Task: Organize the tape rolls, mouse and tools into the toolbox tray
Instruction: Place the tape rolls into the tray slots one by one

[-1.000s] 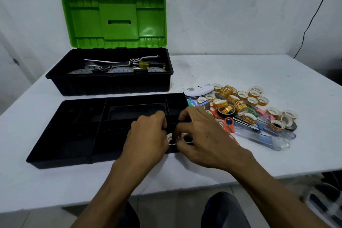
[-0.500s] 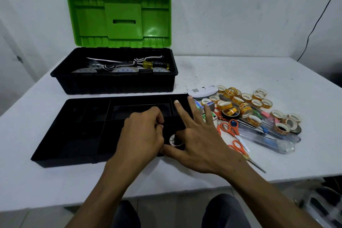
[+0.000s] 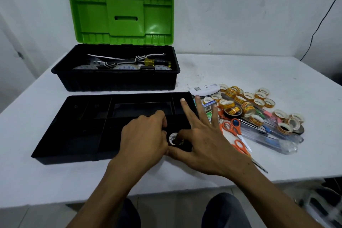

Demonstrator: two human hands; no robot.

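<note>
Nearest you, both your hands meet over the near right compartment of the black toolbox tray [image 3: 74, 135]. A small tape roll [image 3: 171, 135] lies flat there, its hole facing up.

Your left hand [image 3: 146, 135] sits at the roll's 9 o'clock with its fingers curled; whether it grips the roll cannot be told. Your right hand [image 3: 201, 146] is at the roll's 3 o'clock. Its forefinger hooks down into the roll, its thumb lies along the tray's near rim, and its other three fingers are spread.

The tray's long axis runs from 9 to 3 o'clock on the white table [image 3: 240, 68].

At the tray's 3 o'clock lie two orange-handled scissors [image 3: 233, 129], blades pointing toward 5 o'clock. Beside them are clear-barrelled pens [image 3: 273, 139] and a heap of yellow-printed tape rolls [image 3: 246, 102]; their lettering is too small to read.

At the heap's 10 o'clock a white mouse [image 3: 205, 90] lies underside up, and its sticker is unreadable.

At the tray's 12 o'clock stands the black toolbox [image 3: 118, 79] with its green lid [image 3: 122, 15] raised. Inside, a yellow-handled screwdriver [image 3: 153, 62] lies lengthwise.
</note>
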